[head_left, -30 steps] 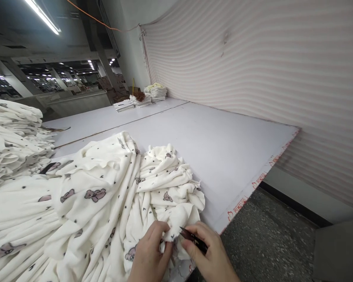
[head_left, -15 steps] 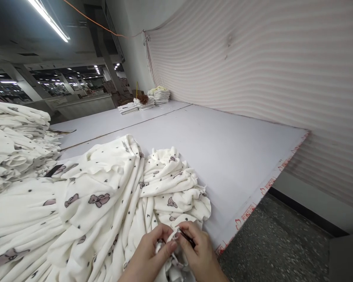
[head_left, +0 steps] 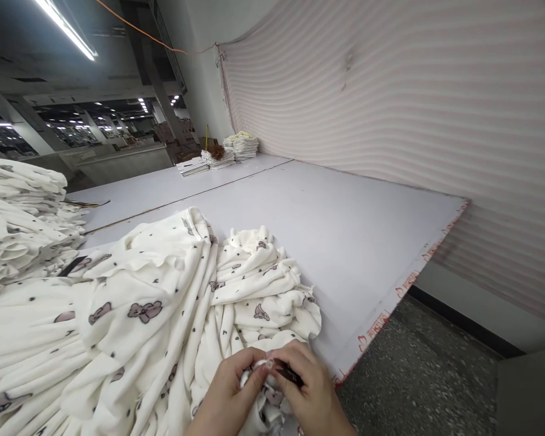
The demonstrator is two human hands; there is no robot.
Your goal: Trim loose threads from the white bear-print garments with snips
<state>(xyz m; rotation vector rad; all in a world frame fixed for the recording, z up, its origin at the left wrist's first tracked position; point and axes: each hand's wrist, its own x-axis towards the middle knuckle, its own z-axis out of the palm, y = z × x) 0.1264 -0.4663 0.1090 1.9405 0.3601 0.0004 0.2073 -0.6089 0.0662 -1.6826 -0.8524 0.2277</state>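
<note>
Your left fingers pinch white bear-print fabric (head_left: 273,396) at the table's near edge (head_left: 340,376); your right fingers grip a dark tool (head_left: 289,373) against it. Red lettering (head_left: 376,327) along the right edge is too blurred to read.

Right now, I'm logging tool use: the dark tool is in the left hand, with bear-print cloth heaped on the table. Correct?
No: the head view shows the dark tool in the right hand, not the left hand; bear-print cloth is heaped on the table.
</note>
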